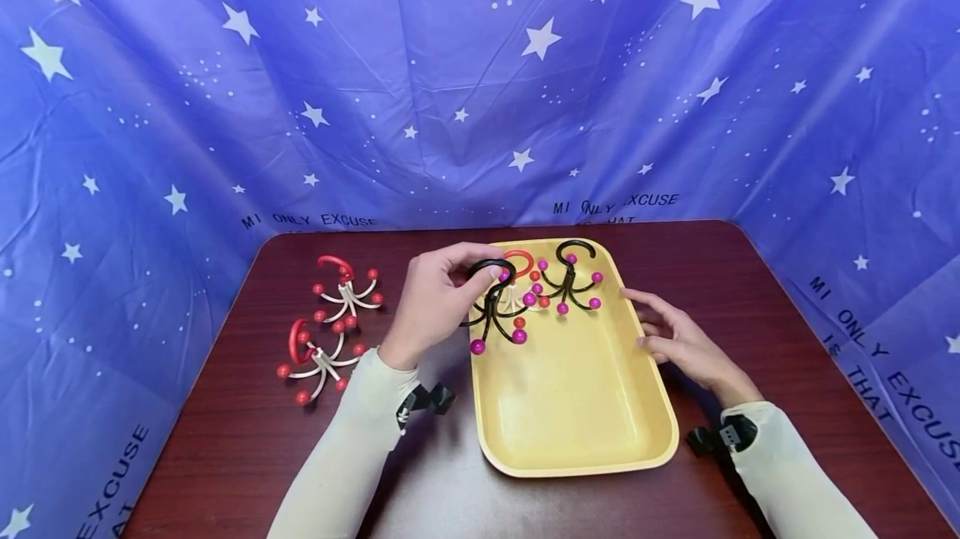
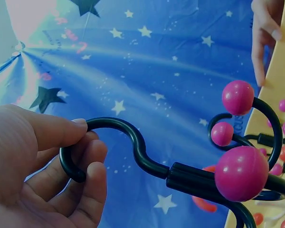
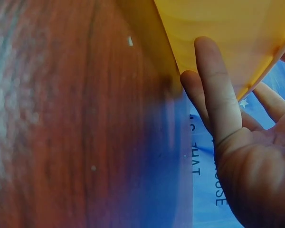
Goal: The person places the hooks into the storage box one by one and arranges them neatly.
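Note:
My left hand (image 1: 438, 301) pinches the curved top of a black multi-arm hook (image 1: 491, 304) with pink ball tips, holding it over the left edge of the yellow tray (image 1: 576, 469). In the left wrist view its black stem (image 2: 192, 179) points away from my fingers, towards the tray. Inside the tray's far end lies another black hook (image 1: 567, 279) with pink balls. A white hook with a red top (image 1: 520, 255) is partly hidden behind the held one. My right hand (image 1: 690, 347) rests against the tray's right side, its fingers extended along the outer wall.
Left of the tray, two white multi-arm hooks with red tops and red balls lie on the dark wooden table: one farther back (image 1: 347, 299), one nearer (image 1: 322, 362). A blue star-patterned curtain (image 1: 450, 89) hangs around the table's back and sides.

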Tool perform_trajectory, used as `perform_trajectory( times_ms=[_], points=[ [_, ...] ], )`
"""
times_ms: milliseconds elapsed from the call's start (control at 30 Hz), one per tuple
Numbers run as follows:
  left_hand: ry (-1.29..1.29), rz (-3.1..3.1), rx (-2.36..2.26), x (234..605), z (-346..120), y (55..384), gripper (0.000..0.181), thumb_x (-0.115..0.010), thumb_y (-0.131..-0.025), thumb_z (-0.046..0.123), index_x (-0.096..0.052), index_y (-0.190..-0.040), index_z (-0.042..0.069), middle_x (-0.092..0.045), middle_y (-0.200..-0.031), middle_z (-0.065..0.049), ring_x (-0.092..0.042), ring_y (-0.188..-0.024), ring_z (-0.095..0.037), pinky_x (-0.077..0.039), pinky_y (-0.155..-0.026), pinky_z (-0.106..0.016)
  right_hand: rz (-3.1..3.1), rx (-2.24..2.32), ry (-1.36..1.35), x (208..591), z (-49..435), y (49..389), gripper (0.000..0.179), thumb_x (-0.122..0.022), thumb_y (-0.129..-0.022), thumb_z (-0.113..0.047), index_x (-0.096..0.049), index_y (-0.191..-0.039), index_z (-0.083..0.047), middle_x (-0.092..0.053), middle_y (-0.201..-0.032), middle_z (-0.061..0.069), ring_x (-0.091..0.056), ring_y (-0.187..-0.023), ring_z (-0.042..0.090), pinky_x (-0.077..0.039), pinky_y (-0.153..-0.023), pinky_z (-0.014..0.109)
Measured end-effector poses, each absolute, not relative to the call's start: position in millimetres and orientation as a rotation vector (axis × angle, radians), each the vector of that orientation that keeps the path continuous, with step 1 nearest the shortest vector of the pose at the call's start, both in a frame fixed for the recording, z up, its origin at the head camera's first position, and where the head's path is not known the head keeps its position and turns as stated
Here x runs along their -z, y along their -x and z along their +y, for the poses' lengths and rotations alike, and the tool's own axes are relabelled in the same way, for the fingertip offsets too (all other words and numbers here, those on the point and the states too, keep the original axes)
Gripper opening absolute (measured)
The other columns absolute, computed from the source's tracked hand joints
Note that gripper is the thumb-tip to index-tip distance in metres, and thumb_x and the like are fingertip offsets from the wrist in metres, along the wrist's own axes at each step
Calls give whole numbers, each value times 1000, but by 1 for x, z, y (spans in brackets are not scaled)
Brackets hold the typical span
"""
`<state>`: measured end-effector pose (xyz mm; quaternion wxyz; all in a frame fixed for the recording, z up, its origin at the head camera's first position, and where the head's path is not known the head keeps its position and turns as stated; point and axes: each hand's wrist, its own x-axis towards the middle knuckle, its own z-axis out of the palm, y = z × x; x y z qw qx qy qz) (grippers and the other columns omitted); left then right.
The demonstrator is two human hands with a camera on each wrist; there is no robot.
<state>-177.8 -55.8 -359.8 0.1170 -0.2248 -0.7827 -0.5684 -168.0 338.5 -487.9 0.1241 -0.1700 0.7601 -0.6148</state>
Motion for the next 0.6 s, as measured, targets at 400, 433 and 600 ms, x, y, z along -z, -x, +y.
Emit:
perform_trajectory(
  times_ms=[400,433,600],
  points=[
    [717,-2300,1709,373,-20,177,18,-82,-92,15,-83,-110,14,-82,-108,1,-69,-83,-6,-56,-68,-21,2225,1791,488,491,339,169,74,-56,-97,9,-27,-164,-1,-55,-138,20,-71,-113,15,-66,-73,44],
    [727,-2302,1706,374,-18,177,18,-82,-92,15,-83,-110,14,-81,-109,0,-70,-86,-6,-57,-70,-22,2225,1791,487,491,339,168,74,-56,-97,9,-27,-164,-1,-55,-138,20,-71,-114,15,-66,-74,45],
    [762,-2339,1687,379,-5,176,18,-82,-92,14,-83,-111,12,-81,-110,-3,-71,-87,-5,-59,-72,-22,2231,1789,482,489,339,168,73,-55,-97,8,-28,-164,-2,-55,-139,21,-70,-115,15,-66,-74,45]
  ],
)
